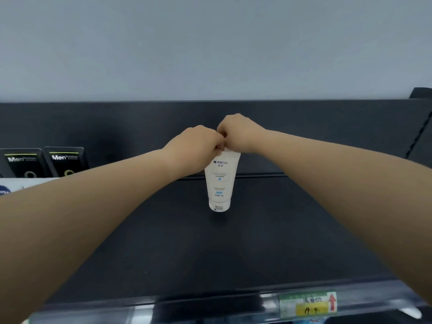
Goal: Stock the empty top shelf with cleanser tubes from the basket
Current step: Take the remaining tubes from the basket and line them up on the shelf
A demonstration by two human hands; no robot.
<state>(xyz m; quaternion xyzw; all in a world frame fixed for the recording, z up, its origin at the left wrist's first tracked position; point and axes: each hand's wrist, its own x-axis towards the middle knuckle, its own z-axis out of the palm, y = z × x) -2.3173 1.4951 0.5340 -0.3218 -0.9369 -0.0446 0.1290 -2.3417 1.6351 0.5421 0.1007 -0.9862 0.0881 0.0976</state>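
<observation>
As seen from the head camera, both bare arms stretch forward over a dark shelf point(268, 242) and meet near the middle of the view. The left hand point(196, 146) and the right hand point(238, 134) sit knuckle to knuckle, fingers curled, each pinching the flat crimped top edge of a white tube point(221, 181). The tube hangs upright below the hands, at their six o'clock, cap downward, over the middle of the shelf board. A faint shadow lies right under the cap; whether the cap touches the board cannot be told. At nine o'clock from the tube, against the shelf's back panel, stand two black tubes point(63, 161) marked "Men". A blue tin point(4, 191) peeks in just below them at the frame edge. At five o'clock, on the shelf's front rail, sits a green and yellow price tag point(308, 304) with a red arrow. A pale wall point(210, 43) fills the twelve o'clock area.
</observation>
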